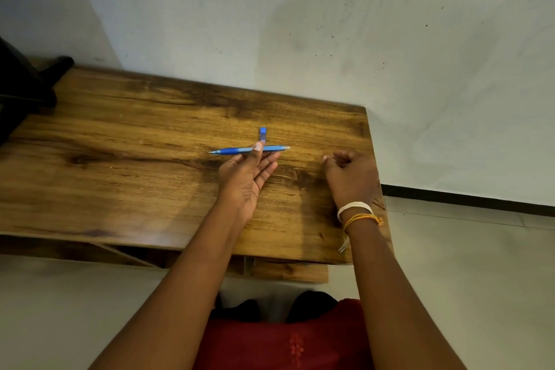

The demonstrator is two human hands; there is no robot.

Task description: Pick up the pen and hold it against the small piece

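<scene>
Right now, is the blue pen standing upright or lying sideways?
Sideways. The blue pen runs level, tip pointing left, across the fingers of the left hand, with the thumb pressed on top of it.

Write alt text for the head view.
A left hand pinches a blue pen level over a wooden table, thumb on top. A small blue piece shows just behind it; the right hand rests curled near the table's right edge.
</scene>
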